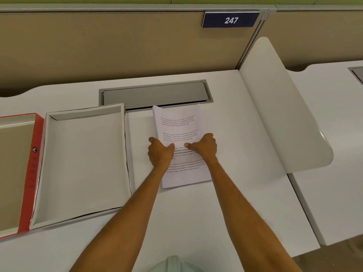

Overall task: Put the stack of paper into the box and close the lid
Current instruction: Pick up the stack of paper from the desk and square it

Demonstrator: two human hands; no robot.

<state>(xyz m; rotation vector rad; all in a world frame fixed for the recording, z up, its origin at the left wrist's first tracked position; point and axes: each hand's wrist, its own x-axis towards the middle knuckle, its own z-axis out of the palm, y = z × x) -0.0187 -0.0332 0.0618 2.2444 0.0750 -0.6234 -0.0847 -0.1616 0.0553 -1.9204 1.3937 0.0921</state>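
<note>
A stack of printed white paper lies flat on the white desk, right of the box. My left hand grips its left edge, thumb on top. My right hand grips the right edge, thumb pressed on the top sheet. The open white box sits empty to the left of the paper. Its red-sided lid lies upside down at the far left, touching the box.
A grey cable hatch is set into the desk just behind the paper. A curved white divider rises on the right. A beige partition with a sign "247" stands at the back.
</note>
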